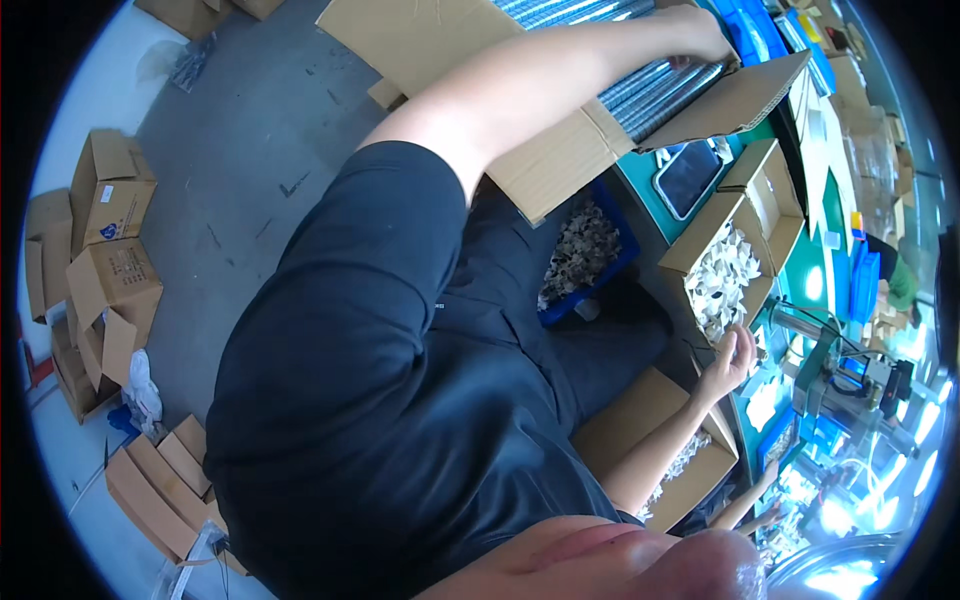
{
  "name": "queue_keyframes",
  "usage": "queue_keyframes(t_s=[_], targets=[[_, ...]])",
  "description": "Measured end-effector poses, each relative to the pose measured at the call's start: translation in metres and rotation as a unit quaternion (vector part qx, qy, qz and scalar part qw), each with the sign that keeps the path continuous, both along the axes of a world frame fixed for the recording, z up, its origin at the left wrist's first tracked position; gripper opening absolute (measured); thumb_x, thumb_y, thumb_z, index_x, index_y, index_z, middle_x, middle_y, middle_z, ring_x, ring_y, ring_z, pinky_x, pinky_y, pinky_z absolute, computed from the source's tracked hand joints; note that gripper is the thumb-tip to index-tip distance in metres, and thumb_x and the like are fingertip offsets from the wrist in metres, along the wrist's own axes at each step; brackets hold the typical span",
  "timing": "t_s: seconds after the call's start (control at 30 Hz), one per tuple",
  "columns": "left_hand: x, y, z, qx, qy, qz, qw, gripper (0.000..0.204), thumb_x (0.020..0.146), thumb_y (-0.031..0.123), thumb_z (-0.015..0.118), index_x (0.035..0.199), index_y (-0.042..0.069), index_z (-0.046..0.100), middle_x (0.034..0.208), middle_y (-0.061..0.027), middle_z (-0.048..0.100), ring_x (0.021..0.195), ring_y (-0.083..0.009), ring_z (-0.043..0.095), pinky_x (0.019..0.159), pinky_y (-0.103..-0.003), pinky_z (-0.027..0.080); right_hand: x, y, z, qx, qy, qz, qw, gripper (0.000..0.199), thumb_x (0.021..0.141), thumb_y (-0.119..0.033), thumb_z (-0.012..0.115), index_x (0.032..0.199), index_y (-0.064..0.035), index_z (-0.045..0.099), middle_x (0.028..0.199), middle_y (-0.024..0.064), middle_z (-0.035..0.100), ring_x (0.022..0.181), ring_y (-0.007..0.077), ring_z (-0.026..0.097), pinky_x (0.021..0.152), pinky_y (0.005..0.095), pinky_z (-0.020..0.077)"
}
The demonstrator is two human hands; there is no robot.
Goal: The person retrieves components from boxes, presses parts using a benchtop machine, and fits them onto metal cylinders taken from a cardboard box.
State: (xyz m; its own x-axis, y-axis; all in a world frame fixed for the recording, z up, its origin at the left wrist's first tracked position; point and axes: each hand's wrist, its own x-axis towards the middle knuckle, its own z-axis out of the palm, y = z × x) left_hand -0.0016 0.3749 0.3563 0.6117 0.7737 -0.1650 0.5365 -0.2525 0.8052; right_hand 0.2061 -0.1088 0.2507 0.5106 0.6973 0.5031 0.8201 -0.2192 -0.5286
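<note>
Your left hand [700, 32] is stretched out to the far top of the view, lying on the metal rods [655, 92] packed side by side in a big open carton [560, 160]; the fingers curl down over the rod ends, but you cannot tell whether they are clamped on one or only resting there. The carton sits tilted, its flaps spread wide, with one flap hanging toward you. Your right hand [732, 358] is low on the right, fingers loosely bent and pinching at the near edge of a small box [745, 235] full of white parts [722, 275] (whether it has one between the fingertips is too small to see). Under the carton, a blue bin [622, 262] holds a heap of pale, brownish pieces. A dark tablet [688, 176] lies on the green table [650, 205] between carton and box. Near your right forearm stands another open carton [640, 420] with more white parts inside. Further right is a machine [835, 375] with a metal cylinder, under bright glare. Off to the left, on the grey floor [240, 160], several brown boxes [105, 260] stand open or stacked.
</note>
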Motion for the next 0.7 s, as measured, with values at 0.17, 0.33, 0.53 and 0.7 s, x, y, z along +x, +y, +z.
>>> queue_keyframes(t_s=[0.17, 0.33, 0.53, 0.7], targets=[[0.051, 0.002, -0.030, 0.183, 0.064, 0.057, 0.979, 0.057, 0.097, 0.049, 0.054, 0.123, 0.001, 0.071, 0.133, -0.0181, 0.067, 0.122, -0.0270, 0.067, 0.097, -0.042, 0.056, -0.004, 0.007, -0.013, 0.059, 0.096, -0.025, 0.993, 0.025, 0.105, -0.014, 0.060, 0.123, 0.0005, 0.068, 0.125, 0.0140, 0.063, 0.111, 0.0197, 0.061, 0.095, 0.0332, 0.0504], [0.046, -0.009, -0.046, 0.144, -0.020, 0.126, 0.981, 0.066, 0.098, 0.057, 0.050, 0.131, 0.002, 0.067, 0.139, -0.0185, 0.064, 0.129, -0.0295, 0.062, 0.109, -0.043, 0.047, -0.005, 0.010, -0.018, 0.231, 0.320, -0.058, 0.917, 0.031, 0.109, -0.020, 0.053, 0.126, 0.0042, 0.064, 0.118, 0.0136, 0.067, 0.105, 0.0188, 0.065, 0.094, 0.0325, 0.0525], [0.051, -0.001, -0.062, 0.221, 0.006, 0.111, 0.969, 0.064, 0.101, 0.054, 0.048, 0.134, 0.001, 0.064, 0.138, -0.0193, 0.064, 0.128, -0.0310, 0.062, 0.109, -0.043, 0.047, 0.022, -0.007, -0.029, 0.227, 0.373, -0.008, 0.900, 0.036, 0.110, -0.023, 0.049, 0.121, 0.0079, 0.064, 0.110, 0.0139, 0.071, 0.099, 0.0193, 0.069, 0.092, 0.0319, 0.0552], [0.055, 0.035, -0.065, 0.191, 0.027, -0.007, 0.981, 0.065, 0.102, 0.054, 0.047, 0.139, 0.002, 0.059, 0.141, -0.0188, 0.061, 0.131, -0.0317, 0.060, 0.110, -0.045, 0.046, 0.036, -0.016, -0.029, 0.175, 0.376, -0.026, 0.910, 0.035, 0.110, -0.023, 0.050, 0.120, 0.0062, 0.066, 0.111, 0.0139, 0.072, 0.102, 0.0202, 0.070, 0.091, 0.0320, 0.0549]])
